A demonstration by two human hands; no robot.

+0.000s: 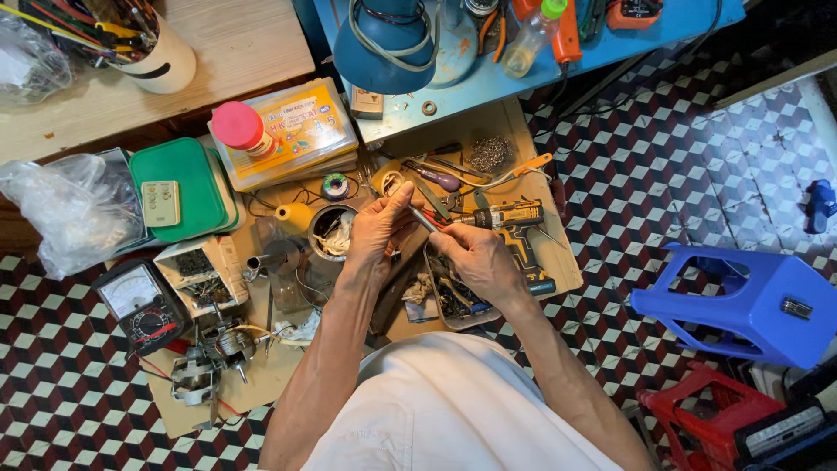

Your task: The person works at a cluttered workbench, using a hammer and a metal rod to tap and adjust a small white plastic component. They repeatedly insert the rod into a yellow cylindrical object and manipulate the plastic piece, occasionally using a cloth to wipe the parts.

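Both my hands meet over the cluttered work board on the floor. My left hand is pinched shut on a small part I cannot identify; my right hand is clamped on a slim metal tool whose tip meets the left fingers. The two hands are touching at that point.

Just beyond the right hand lies a yellow-and-black cordless drill, untouched. A metal tray of loose parts sits under my wrists. To the left, a stripped motor with exposed windings lies beside an analogue multimeter.

Judgement: work is mid-course. The motor remains open, parts remain loose, nothing appears reassembled.
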